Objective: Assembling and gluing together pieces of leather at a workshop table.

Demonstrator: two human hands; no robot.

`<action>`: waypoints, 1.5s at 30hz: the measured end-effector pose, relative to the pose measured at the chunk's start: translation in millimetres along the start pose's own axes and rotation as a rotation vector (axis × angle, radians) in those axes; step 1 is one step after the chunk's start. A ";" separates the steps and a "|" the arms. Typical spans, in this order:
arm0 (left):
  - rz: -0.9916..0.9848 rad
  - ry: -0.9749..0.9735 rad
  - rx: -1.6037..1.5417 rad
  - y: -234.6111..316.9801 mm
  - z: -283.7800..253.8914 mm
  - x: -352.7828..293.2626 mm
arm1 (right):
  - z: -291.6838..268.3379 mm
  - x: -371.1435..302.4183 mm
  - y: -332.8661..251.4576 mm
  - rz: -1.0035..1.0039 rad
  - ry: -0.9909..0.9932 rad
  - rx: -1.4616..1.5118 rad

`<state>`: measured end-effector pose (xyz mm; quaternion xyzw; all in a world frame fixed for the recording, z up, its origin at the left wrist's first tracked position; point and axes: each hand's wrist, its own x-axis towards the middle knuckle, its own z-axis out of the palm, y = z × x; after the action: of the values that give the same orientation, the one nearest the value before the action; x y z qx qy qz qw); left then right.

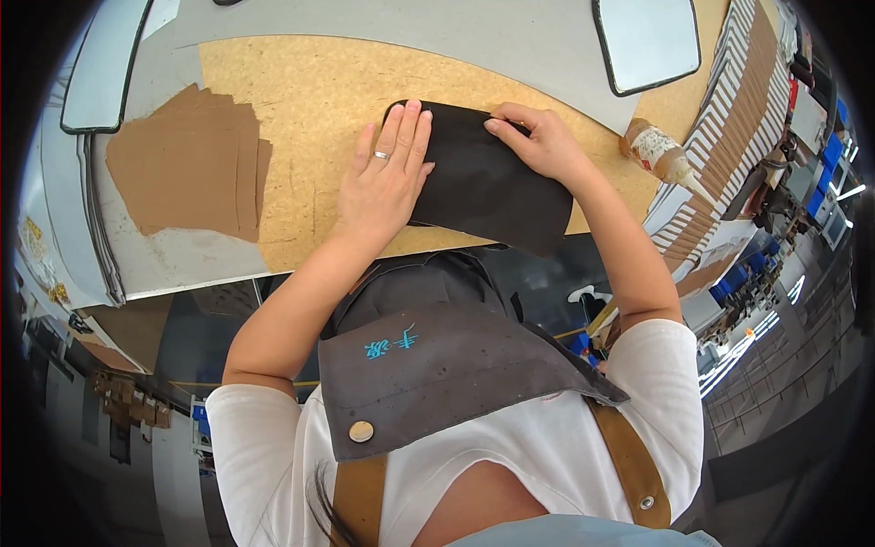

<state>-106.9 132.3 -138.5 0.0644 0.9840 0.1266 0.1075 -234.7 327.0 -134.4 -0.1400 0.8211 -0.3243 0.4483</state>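
Note:
A black sheet-like panel [483,178], perhaps leather or fabric, lies on the tan board [301,100] in front of me. Its lower right part hangs past the table's front edge. My left hand [385,173], with a ring on one finger, rests flat over the panel's left edge, fingers stretched out. At the panel's upper right edge, my right hand [538,141] is closed, thumb and index finger pinching the black material. The hand hides that corner, so I cannot see whether the edge is folded there.
Brown irregular sheets [182,169] are stacked at the left. A bottle with yellowish contents and a pointed nozzle [652,150] lies at the right, beside striped, layered pieces [729,137]. White dark-rimmed panels lie at far left [102,68] and far right [649,44].

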 end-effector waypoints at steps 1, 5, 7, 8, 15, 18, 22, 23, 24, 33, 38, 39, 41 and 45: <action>-0.023 0.005 0.005 1.6 0.1 1.9 | 0.8 -0.3 -0.2 -0.014 0.021 -0.017; -0.005 -0.032 0.058 -2.9 3.6 2.4 | 5.3 2.4 1.1 -0.034 0.041 -0.058; -0.004 -0.038 0.018 -1.7 -4.0 4.4 | 4.5 -1.1 0.1 -0.070 0.069 -0.101; 0.006 -0.033 0.023 -1.0 -8.0 4.6 | 6.0 -3.7 0.2 -0.070 0.081 -0.098; 0.190 -0.030 -0.069 1.2 0.0 7.3 | 16.4 -2.3 8.4 -0.152 0.130 -0.132; 0.212 -0.051 -0.055 0.7 5.4 11.2 | 17.7 -1.0 10.7 -0.173 0.145 -0.149; 0.251 -0.080 0.026 2.6 5.3 16.0 | 17.4 -0.7 10.9 -0.190 0.184 -0.209; 0.257 -0.063 0.029 3.0 4.5 20.3 | 14.2 2.5 10.9 -0.194 0.198 -0.220; 0.254 -0.065 0.035 4.3 -1.4 23.0 | 9.6 2.9 7.2 -0.188 0.212 -0.250; 0.253 -0.040 0.024 0.1 11.9 34.2 | 30.4 27.0 3.4 0.004 0.152 -0.234; 0.320 -0.041 0.241 1.6 28.9 36.3 | 29.1 43.3 16.8 -0.157 0.148 -0.289; 0.359 -0.047 0.288 7.0 29.0 39.1 | 25.4 44.7 24.5 -0.150 0.154 -0.277; 0.346 -0.093 0.204 9.0 19.8 42.5 | 23.5 46.5 22.5 -0.162 0.152 -0.275; 0.433 0.046 0.240 7.2 3.9 47.8 | 23.9 45.5 8.1 -0.127 0.222 -0.282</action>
<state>-151.6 147.5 -149.6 0.2833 0.9574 0.0306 0.0469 -239.8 299.7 -178.3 -0.2161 0.8924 -0.2472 0.3095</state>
